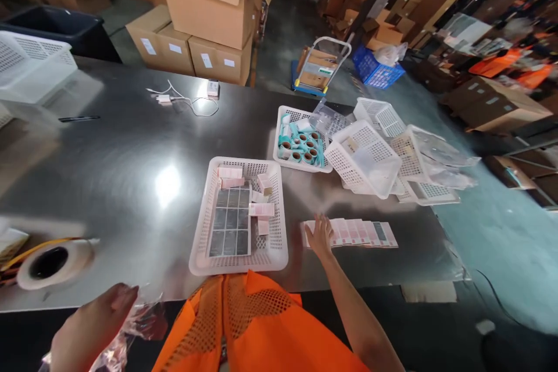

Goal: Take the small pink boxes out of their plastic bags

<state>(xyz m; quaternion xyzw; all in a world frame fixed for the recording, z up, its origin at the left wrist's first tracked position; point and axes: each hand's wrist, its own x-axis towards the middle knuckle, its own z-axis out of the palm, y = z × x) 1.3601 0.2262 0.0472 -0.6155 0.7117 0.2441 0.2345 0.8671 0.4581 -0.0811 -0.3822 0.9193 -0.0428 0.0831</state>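
My left hand (93,325), low at the left by the table's front edge, is closed on a crumpled clear plastic bag (146,314). On the right, my right hand (321,235) lies with its fingers spread on the left end of an overlapping row of flat pink-and-white cartons (360,232). Between the hands stands a white perforated basket (198,238). Inside it are a sheet of dark rectangular labels (231,218) and several small pink-and-white boxes (261,209).
A second white basket (279,145) holds several teal label rolls (303,142). White baskets (366,157) are piled at the right. A tape roll (56,264) sits front left. A white cable (187,102) and a pen (79,118) lie farther back. Cardboard boxes (204,6) stand beyond the table.
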